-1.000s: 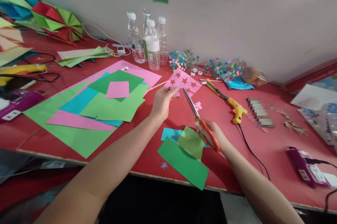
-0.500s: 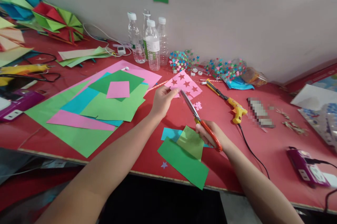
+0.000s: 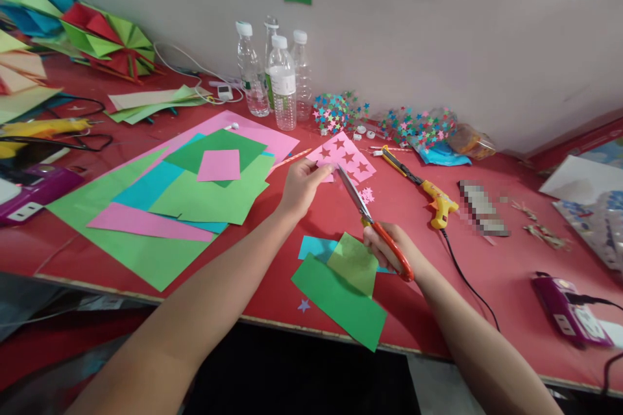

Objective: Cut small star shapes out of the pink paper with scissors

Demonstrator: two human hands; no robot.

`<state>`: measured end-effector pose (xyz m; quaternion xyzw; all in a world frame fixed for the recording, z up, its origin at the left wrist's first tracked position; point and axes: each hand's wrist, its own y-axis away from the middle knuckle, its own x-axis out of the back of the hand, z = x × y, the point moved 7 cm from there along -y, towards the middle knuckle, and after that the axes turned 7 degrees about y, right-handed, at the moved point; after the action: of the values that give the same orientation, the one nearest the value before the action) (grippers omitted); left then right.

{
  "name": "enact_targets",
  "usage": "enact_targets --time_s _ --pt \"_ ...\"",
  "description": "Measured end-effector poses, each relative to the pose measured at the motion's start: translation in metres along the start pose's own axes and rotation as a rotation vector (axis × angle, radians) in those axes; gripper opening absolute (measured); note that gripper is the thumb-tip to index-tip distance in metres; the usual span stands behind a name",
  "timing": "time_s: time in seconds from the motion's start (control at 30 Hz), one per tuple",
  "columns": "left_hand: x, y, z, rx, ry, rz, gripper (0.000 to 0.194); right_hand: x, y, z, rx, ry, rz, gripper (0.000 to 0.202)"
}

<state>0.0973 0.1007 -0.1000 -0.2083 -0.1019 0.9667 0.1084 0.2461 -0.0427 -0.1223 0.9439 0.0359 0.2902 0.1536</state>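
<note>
My left hand (image 3: 302,186) pinches the near left corner of a pink sheet of paper (image 3: 335,152) with star-shaped holes in it. A pair of scissors (image 3: 392,251) with red-orange handles is in my right hand (image 3: 384,246), fingers wrapped round the grips. The blades point away from me, and their tips lie by my left fingertips at the sheet's near edge. A small heap of pink paper stars (image 3: 366,195) lies beside the blades. Under my right hand are dark green paper (image 3: 341,304), olive-green paper (image 3: 355,262) and blue paper (image 3: 314,247).
Coloured sheets (image 3: 214,201) spread at left. Plastic bottles (image 3: 283,84) stand by the wall, with star confetti (image 3: 333,113) close by. A yellow glue gun (image 3: 440,204) with a cord lies at right, near a purple power strip (image 3: 572,311). The red table's front edge (image 3: 272,326) runs before me.
The pink sheet has shifted very slightly to the right and tilted a little. Both hands keep nearly the same places and the same grips.
</note>
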Motion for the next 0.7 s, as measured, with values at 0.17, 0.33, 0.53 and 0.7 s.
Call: enact_targets --time_s 0.17,0.33,0.53,0.7 --pt "0.0002 -0.0008 0.0000 0.011 -0.010 -0.010 0.017 0.0000 0.0003 0.0034 -0.061 -0.031 0.003 0.045" --pt "-0.0010 -0.0035 -0.0061 0.058 0.071 -0.047 0.013 -0.0013 0.0008 0.0059 -0.042 -0.037 -0.036 0.044" --pt "-0.0021 -0.0053 -0.0086 0.083 0.113 -0.072 0.012 -0.0023 0.0023 0.0021 -0.012 -0.059 -0.043 0.048" --pt "-0.0036 -0.0054 -0.0061 0.105 0.133 -0.073 0.012 -0.0021 0.0033 -0.0030 -0.001 -0.058 -0.046 0.051"
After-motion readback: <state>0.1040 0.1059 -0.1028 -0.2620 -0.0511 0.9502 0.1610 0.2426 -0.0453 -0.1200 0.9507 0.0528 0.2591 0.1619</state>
